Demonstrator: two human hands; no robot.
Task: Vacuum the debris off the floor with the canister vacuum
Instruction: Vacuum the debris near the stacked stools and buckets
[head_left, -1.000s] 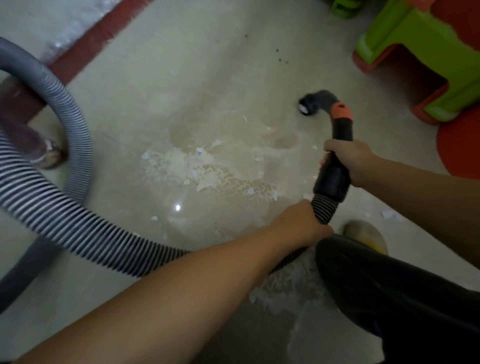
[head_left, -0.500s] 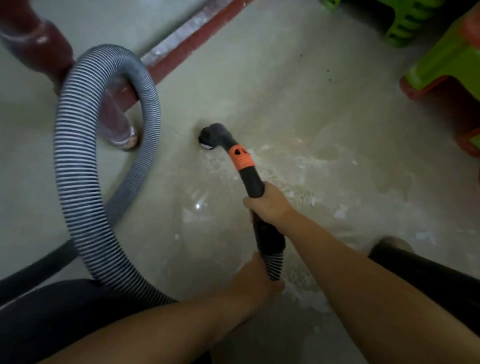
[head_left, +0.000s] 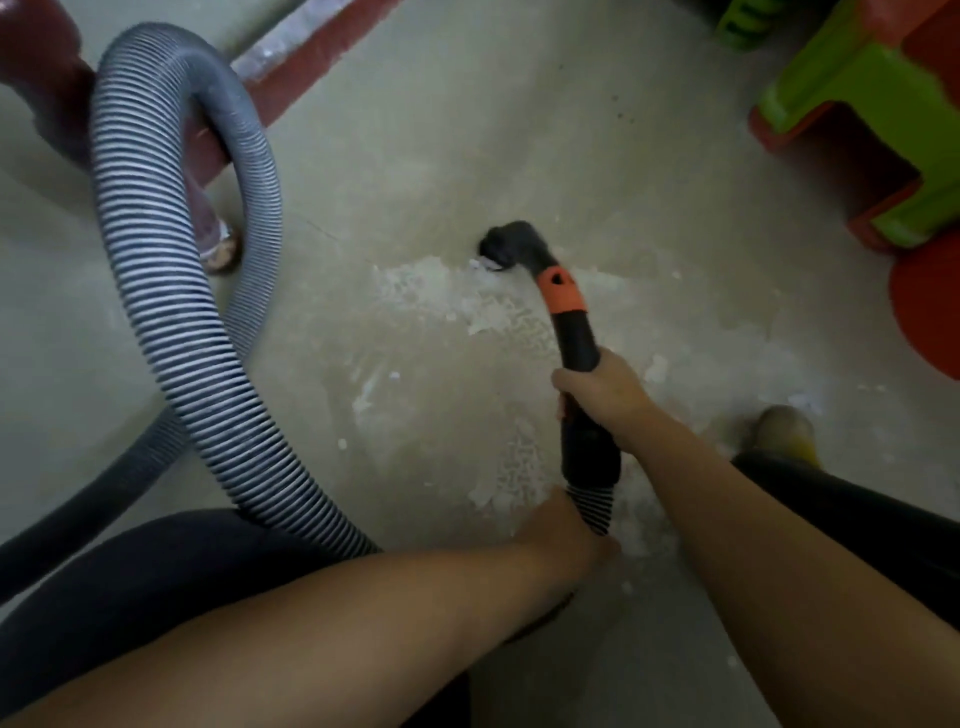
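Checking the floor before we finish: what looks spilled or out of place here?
White flaky debris is scattered over the floor, from the nozzle back to both hands. The hose loops around a red post.

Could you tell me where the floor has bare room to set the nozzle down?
Bare floor lies beyond the nozzle, between the red strip and the green stool. It is crowded at left, where the hose loops, and near both hands, where debris is scattered.
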